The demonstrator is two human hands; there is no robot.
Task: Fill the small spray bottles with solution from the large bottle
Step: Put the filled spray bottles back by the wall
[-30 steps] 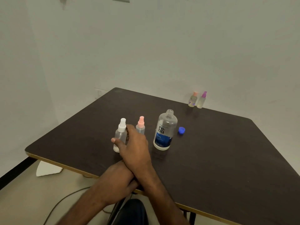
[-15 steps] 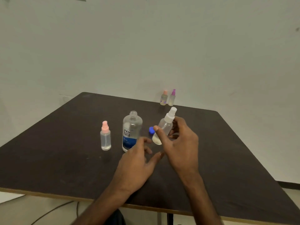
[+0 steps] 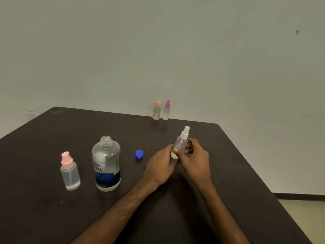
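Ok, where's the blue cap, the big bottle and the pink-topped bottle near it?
blue cap (image 3: 139, 153): head view, on its top.
big bottle (image 3: 107, 176): head view, on its blue label.
pink-topped bottle (image 3: 70, 175): head view, on its clear body.

Head-worn camera looks forward and down across the table (image 3: 52, 217) toward the wall (image 3: 158, 50).

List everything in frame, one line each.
table: 1, dark brown, fills lower frame
large bottle: 1, clear with blue label, uncapped, upright left of centre
cap: 1, blue, on table right of large bottle
pink-top sprayer: 1, clear, upright left of large bottle
white-top sprayer: 1, clear, in the hands, right of cap
peach-top bottle: 1, clear, far table edge
purple-top bottle: 1, clear, beside peach-top bottle
left hand: 1, holds white-top sprayer's base
right hand: 1, grips white-top sprayer's body
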